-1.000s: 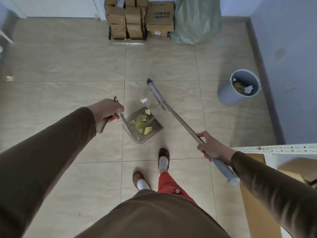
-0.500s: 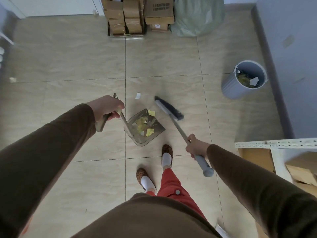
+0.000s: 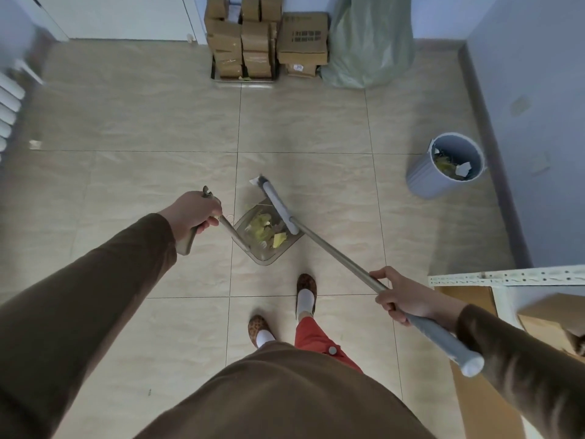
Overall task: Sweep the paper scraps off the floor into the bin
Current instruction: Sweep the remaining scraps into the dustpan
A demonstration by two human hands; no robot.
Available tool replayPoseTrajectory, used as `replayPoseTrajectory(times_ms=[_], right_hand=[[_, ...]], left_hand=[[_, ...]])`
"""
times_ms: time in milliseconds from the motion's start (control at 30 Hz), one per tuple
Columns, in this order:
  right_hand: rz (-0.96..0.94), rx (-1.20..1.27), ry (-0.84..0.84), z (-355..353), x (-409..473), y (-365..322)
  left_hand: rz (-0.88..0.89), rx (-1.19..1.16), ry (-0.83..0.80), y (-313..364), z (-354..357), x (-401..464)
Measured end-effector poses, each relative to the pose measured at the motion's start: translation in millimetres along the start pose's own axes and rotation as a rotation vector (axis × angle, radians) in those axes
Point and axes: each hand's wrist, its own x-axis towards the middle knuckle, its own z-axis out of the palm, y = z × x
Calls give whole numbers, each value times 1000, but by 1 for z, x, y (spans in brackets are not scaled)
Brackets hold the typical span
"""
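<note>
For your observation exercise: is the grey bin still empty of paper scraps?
No: the grey bin by the wall already holds yellowish and white paper scraps inside it.

The left hand [image 3: 193, 213] grips the dustpan [image 3: 267, 240] handle; yellow and white paper scraps [image 3: 266, 231] lie inside the pan. The right hand [image 3: 403, 297] grips the broom [image 3: 332, 251] pole, its head resting at the pan's mouth beside one white scrap [image 3: 254, 181]. A grey bin [image 3: 443, 167] stands well apart by the wall, near cardboard boxes [image 3: 266, 42].
</note>
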Motion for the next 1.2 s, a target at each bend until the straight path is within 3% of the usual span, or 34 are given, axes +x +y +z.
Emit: replayPoseTrajectory(times_ms=[333, 733, 933, 1200], right_hand=[[4, 244, 71, -21, -4, -3], [2, 405, 33, -15, 19, -28], [91, 631, -64, 24, 56, -89], [227, 809, -431, 110, 92, -164]], left_hand=[[25, -176, 128, -19, -24, -6], [-26, -323, 279, -51, -60, -9], [11, -364, 384, -58, -85, -12], [70, -436, 556, -31, -103, 1]])
